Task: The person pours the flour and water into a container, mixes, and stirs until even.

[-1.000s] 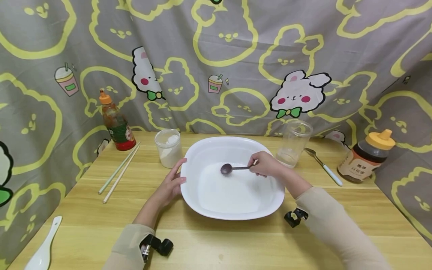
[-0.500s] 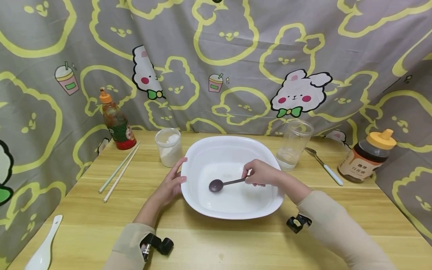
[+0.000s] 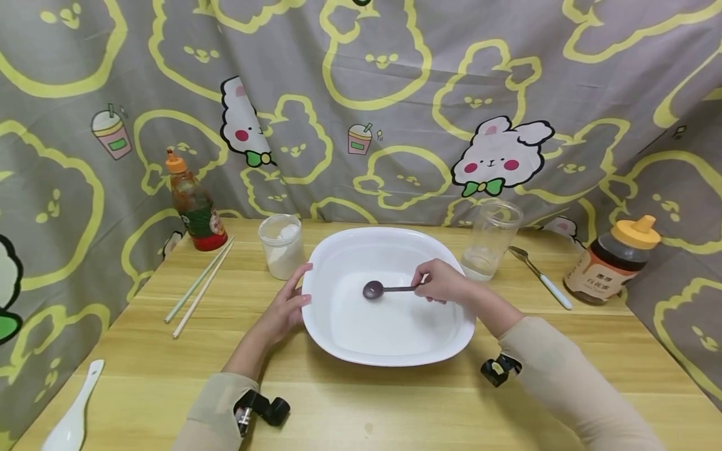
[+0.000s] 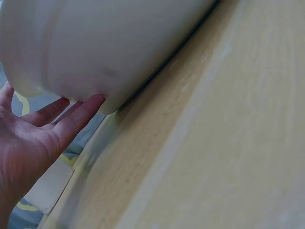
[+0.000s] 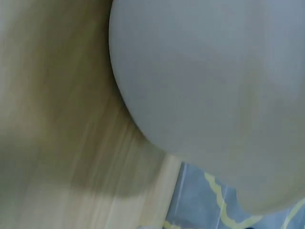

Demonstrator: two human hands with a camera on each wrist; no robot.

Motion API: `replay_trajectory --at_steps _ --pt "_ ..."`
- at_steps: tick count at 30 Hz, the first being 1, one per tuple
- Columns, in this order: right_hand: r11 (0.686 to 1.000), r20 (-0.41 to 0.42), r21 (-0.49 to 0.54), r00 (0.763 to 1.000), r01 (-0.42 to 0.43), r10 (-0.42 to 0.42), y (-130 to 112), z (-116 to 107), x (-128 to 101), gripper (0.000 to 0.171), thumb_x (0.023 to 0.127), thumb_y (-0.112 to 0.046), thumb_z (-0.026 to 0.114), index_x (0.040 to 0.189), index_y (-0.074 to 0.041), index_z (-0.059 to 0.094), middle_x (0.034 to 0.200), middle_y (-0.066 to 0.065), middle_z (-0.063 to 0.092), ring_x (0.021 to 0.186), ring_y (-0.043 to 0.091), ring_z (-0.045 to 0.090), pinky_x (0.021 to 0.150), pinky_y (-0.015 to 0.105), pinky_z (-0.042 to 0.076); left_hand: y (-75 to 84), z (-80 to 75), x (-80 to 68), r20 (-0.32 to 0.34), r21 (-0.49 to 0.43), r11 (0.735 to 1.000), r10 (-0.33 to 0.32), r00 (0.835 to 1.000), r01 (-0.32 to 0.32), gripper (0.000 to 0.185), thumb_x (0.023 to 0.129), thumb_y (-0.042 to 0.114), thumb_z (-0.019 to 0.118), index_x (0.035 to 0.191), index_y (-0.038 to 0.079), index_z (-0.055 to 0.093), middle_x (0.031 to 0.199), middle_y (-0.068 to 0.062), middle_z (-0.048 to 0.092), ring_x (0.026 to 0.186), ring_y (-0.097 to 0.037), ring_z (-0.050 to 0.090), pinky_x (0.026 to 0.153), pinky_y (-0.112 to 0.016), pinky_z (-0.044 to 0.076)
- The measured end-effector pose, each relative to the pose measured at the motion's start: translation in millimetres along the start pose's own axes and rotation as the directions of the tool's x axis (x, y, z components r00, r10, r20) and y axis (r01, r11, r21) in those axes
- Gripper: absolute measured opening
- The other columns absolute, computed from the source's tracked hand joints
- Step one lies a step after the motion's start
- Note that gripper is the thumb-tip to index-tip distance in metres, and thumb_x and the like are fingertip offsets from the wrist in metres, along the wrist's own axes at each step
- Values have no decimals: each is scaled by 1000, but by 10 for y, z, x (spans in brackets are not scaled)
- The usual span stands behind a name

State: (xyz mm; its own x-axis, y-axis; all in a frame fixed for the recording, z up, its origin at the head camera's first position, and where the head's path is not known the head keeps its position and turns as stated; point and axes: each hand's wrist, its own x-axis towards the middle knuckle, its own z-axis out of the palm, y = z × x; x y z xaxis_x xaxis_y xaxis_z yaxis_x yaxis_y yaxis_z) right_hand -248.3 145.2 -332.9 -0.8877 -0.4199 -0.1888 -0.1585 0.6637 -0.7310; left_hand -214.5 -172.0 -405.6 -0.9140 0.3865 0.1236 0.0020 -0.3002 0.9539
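A white basin (image 3: pixel 389 341) stands in the middle of the table in the head view. At its left rim is my left hand (image 3: pixel 279 313), fingertips on the edge; the left wrist view shows other fingers (image 4: pixel 78 114) against the outer wall. My right hand (image 3: pixel 442 282) pinches the handle of a small dark brown spoon (image 3: pixel 373 289) over the basin's inside. The bowl of the spoon is low in the basin, pointing left. Whether a pale liquid covers the bottom, I cannot tell. Only the basin's outer wall (image 5: pixel 200 86) and table fill the right wrist view.
Behind left are a jar of white powder (image 3: pixel 282 250), chopsticks (image 3: pixel 200 291) and a red sauce bottle (image 3: pixel 197 213). A white soup spoon (image 3: pixel 73 413) lies front left. To the right stand a clear cup (image 3: pixel 491 241), a blue-handled utensil (image 3: pixel 541 279) and a yellow-capped bottle (image 3: pixel 606 266).
My right hand has swept the spoon toward the near left of the basin, then back toward the far side. The left hand and the basin have stayed in place.
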Motion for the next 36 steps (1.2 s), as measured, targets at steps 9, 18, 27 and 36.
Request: replay_trajectory --at_steps 9,18,27,36 --pt "1000 153 -11 988 18 -16 -58 -5 -141 8 75 -1 56 82 -1 60 49 2 46 36 10 30 36 20 26 27 10 12 6 1 1000 4 1000 -4 64 81 7 45 137 18 16 126 -33 21 104 -40 39 72 -44 46" --pt "974 -8 -224 1000 18 -20 -5 -276 -229 8 71 2 55 75 -2 60 59 6 54 48 13 46 42 24 36 21 5 17 2 -7 1000 0 1000 0 63 82 7 45 137 18 16 126 -31 23 102 -39 40 71 -43 47" --pt "983 -112 -176 993 -44 24 -25 -98 64 12 72 -2 55 83 0 59 57 6 53 44 13 43 38 23 35 1 0 6 0 -3 1000 5 1000 -5 63 82 8 45 137 18 16 126 -33 22 102 -38 41 71 -43 47" --pt "999 74 39 997 2 -5 -151 189 110 11 76 -2 56 85 1 59 49 5 48 37 11 31 35 20 25 -6 11 0 -3 -2 1000 -5 1000 5 64 82 8 45 137 18 15 127 -32 21 101 -35 43 72 -42 47"
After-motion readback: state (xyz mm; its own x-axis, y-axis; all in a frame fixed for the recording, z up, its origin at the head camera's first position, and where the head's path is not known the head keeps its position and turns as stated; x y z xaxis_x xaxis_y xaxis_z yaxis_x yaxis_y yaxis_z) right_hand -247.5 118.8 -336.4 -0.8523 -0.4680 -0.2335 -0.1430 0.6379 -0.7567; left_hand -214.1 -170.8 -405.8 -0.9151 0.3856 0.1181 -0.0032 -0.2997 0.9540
